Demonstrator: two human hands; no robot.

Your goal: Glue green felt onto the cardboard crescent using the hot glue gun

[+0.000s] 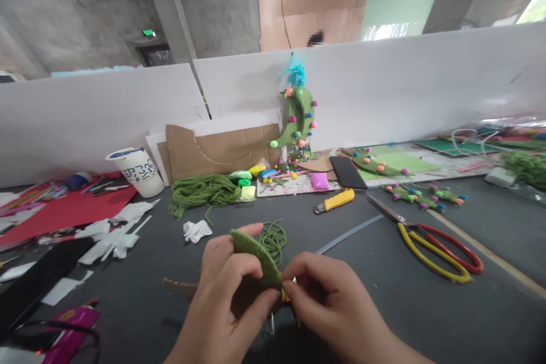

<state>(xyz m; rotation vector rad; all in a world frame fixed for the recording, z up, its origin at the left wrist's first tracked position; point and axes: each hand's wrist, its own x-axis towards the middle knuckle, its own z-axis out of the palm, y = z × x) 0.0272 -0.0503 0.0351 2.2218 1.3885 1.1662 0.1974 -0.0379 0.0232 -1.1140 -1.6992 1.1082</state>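
Note:
My left hand grips a curved green felt piece, its fingers behind and the thumb along the lower edge. At the right end of this piece, my right hand is closed in a pinch. A bit of yellow and orange shows by those fingertips, but what they hold is mostly hidden. Just behind the hands lies a loose coil of green yarn. Against the white partition stands a green felt crescent with coloured pompoms and a blue tuft on top.
Large scissors with red and yellow handles lie at right, near a yellow utility knife. A yarn bundle, a white cup and a black phone stand or lie farther back. A magenta glue gun is at lower left.

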